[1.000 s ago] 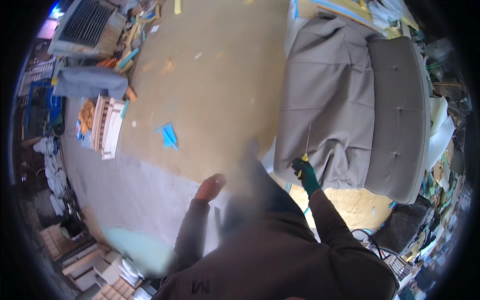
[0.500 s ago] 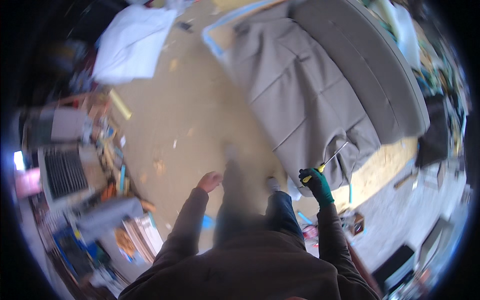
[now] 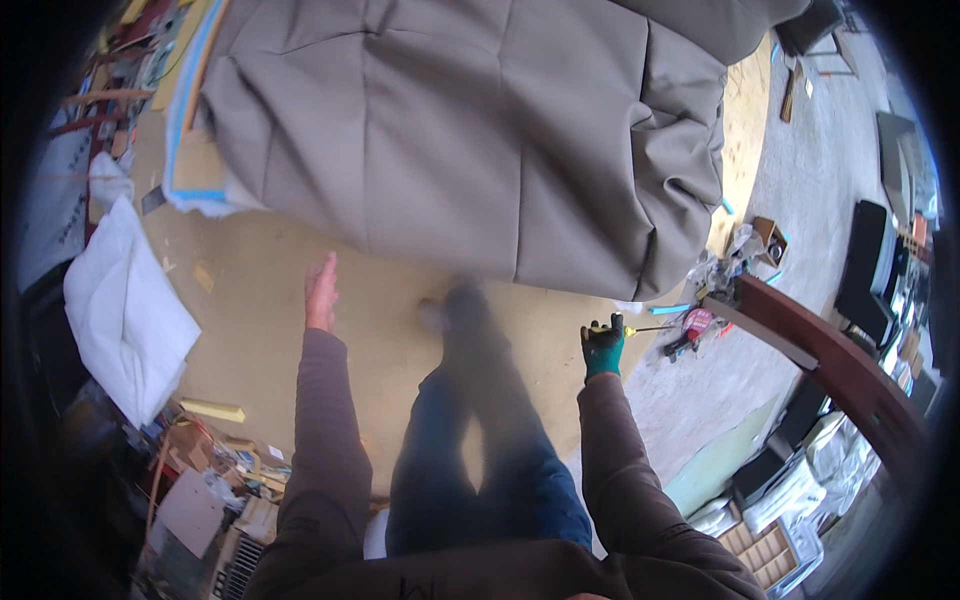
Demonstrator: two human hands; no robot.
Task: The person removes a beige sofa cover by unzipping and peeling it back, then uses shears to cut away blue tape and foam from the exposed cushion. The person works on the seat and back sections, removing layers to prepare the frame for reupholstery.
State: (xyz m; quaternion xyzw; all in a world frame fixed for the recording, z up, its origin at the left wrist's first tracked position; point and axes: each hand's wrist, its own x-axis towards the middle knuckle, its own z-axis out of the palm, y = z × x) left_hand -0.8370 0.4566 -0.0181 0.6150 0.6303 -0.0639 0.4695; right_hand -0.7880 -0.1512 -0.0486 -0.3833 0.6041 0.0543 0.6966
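A wide grey-brown upholstery cover (image 3: 450,150), creased and loose, drapes over a seat-like piece in front of me. Blue and white edging (image 3: 180,150) shows at its left corner. My bare left hand (image 3: 321,292) is held out just short of the cover's near edge, fingers stretched and nothing in them. My right hand (image 3: 602,346), in a green and black glove, grips a screwdriver (image 3: 632,331) by its yellow handle. The thin metal shaft points right, a little below the cover's right corner. Neither hand touches the cover.
A dark red curved beam (image 3: 830,360) stands at right. Near it on the grey floor lie a pink-and-dark tool (image 3: 695,325) and a small wooden box (image 3: 768,242). White sheeting (image 3: 130,310) hangs at left, above scraps (image 3: 210,450) and a yellow strip (image 3: 212,410).
My view has turned to the right, so the cover now lies straight ahead across the top. The left hand has opened out; the right still holds the screwdriver, its shaft now pointing sideways.
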